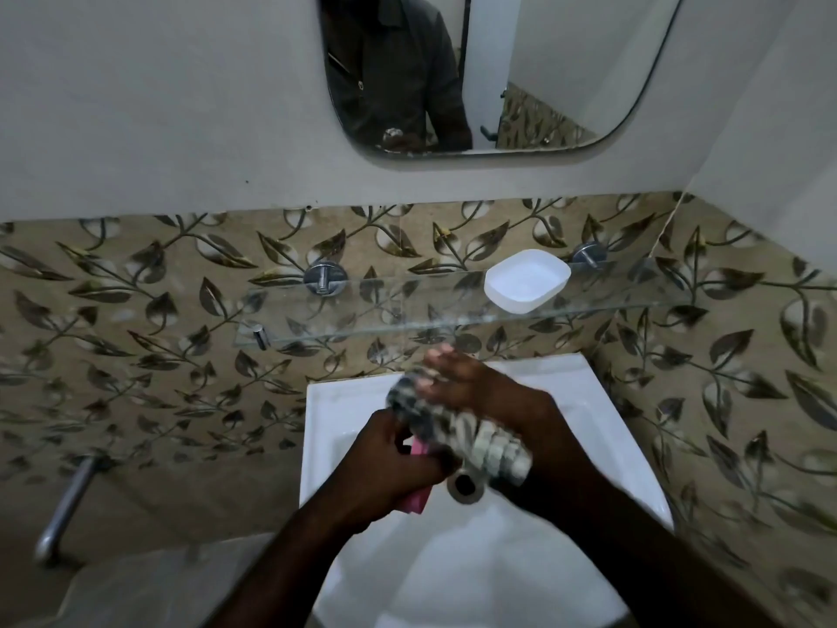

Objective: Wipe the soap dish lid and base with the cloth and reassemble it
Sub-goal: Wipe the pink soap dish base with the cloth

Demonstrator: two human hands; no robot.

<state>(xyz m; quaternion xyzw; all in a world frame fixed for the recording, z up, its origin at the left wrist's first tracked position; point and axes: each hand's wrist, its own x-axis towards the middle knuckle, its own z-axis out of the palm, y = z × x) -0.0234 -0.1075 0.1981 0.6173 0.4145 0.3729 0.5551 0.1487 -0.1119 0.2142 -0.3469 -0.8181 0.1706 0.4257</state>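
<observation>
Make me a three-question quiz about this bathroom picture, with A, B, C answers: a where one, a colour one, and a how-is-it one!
1. Where is the white dish part? A on the glass shelf; B in a bucket; C on a chair
2. What colour is the piece in the left hand? A green; B pink; C black
3. The two soap dish parts are: A clicked together; B apart; C stacked
Answers: 1 A, it sits on the shelf. 2 B, pink shows between and below the fingers. 3 B, one is on the shelf and the other is in the hand.
</observation>
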